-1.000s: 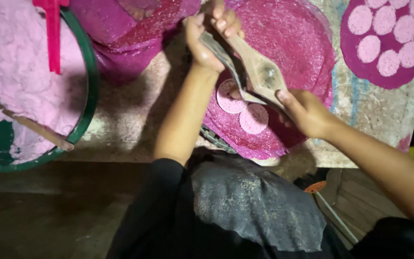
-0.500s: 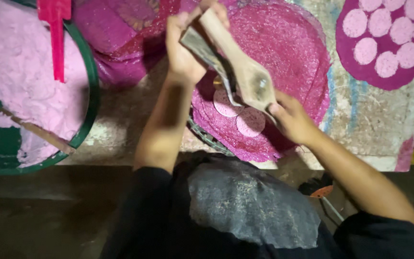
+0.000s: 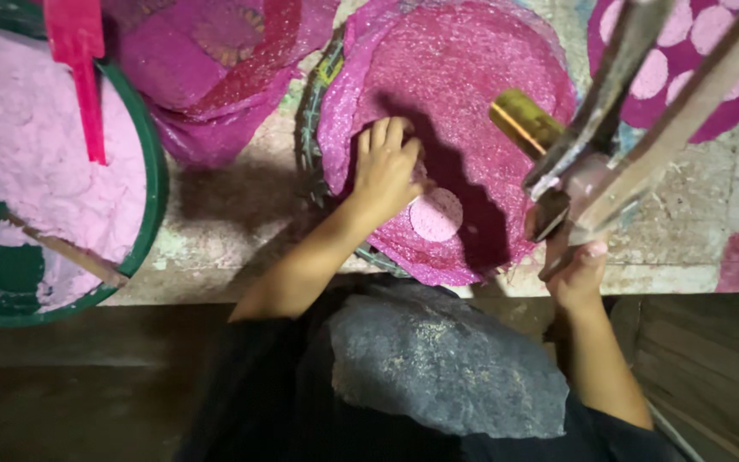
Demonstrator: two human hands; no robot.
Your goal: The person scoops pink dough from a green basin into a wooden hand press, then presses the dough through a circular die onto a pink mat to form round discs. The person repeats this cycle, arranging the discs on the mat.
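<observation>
My left hand [image 3: 387, 167] rests fingers-down on a round magenta mesh sheet [image 3: 472, 77] that lies over a wire-rimmed tray, just left of a pale pink dough disc [image 3: 436, 214]. My right hand [image 3: 579, 274] grips the handles of a hinged wooden press [image 3: 635, 137], lifted up close to the camera at the right, its yellowish end [image 3: 523, 120] hanging over the sheet. The press looks open, with two arms spread apart.
A green basin [image 3: 151, 171] at the left holds pink dough, a pink plastic scraper [image 3: 79, 60] and a wooden stick [image 3: 66, 252]. More magenta sheets [image 3: 207, 77] are piled behind. A sheet with several pink discs [image 3: 686, 51] lies at the far right on the worn table [image 3: 241, 214].
My left hand let go of the press and dropped onto the sheet beside a disc. My right hand swung the press up and to the right, toward the camera.
</observation>
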